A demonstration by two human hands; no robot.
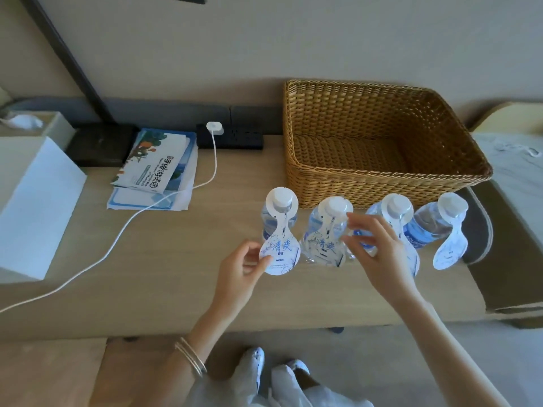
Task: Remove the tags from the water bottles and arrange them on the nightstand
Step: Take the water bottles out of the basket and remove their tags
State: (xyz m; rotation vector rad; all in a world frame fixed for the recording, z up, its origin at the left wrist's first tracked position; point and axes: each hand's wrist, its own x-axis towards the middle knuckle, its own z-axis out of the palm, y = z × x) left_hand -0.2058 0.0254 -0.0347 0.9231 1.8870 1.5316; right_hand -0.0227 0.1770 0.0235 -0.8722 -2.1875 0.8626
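Head view. Shoes (255, 359) and pale trouser legs stand on the floor below the front edge of the nightstand (176, 289), and a left wrist with thin bracelets (191, 358) crosses that edge.

The left hand (245, 265) pinches the lower left rim of the first tag (280, 254) between its thumb and curled fingers. This tag hangs by its collar from the neck of the leftmost bottle (266, 218). The right hand (373, 245) is at the right side of the second bottle (316, 223), with thumb and forefinger curved toward the second tag (324, 248). Whether they grip it cannot be told.

Four water bottles stand upright in one row, close together and just in front of the wicker basket (382, 183). The third bottle (388, 210) is partly hidden by the right hand. The fourth bottle (435, 221) stands near the nightstand's right edge with the fourth tag (449, 251) hanging free.

Bare wood lies left of the row and in front of it. A white cable (117, 236) crosses it diagonally from a charger (214, 127) in the black power strip (235, 141). A white box (35, 207) takes up the left end.

The tags read 清爽 in blue, with smaller print that is illegible. The bottle labels are blue and their lettering is unreadable. The brochures (155, 165) show large Chinese characters.
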